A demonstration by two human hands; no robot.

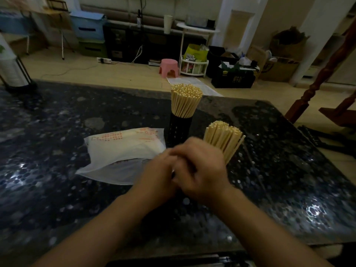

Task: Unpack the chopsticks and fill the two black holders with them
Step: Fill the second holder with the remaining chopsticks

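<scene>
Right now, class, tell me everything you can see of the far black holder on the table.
The far black holder is a dark, upright cylinder with rows of small holes in its wall. It stands on the dark speckled table, just right of the white plastic wrapper and beyond both hands. A dense bundle of pale wooden chopsticks fills it, fanning out above its rim. Its base is hidden behind the hands; neither appears to touch it.
</scene>
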